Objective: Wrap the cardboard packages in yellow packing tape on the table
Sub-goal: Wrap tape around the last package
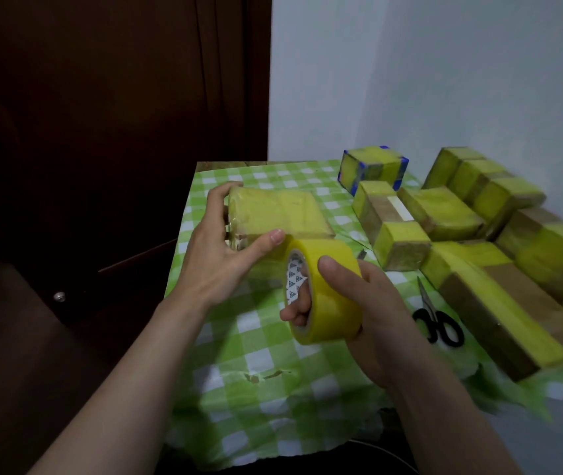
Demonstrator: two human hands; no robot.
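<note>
A cardboard package (280, 214), mostly covered in yellow tape, lies at the table's far left. My left hand (225, 248) grips its left end, thumb along the near side. Pressed against the package's near right corner is a roll of yellow packing tape (328, 289). My right hand (369, 313) holds the roll, fingers through its core and thumb on the outer face. The table (259, 358) wears a green and white checked cloth.
Several cardboard packages with yellow tape crowd the right side, among them a long one (499, 303) and a small box with blue edges (372, 168). Black scissors (438, 323) lie right of my right hand. A dark wooden door (102, 132) stands to the left.
</note>
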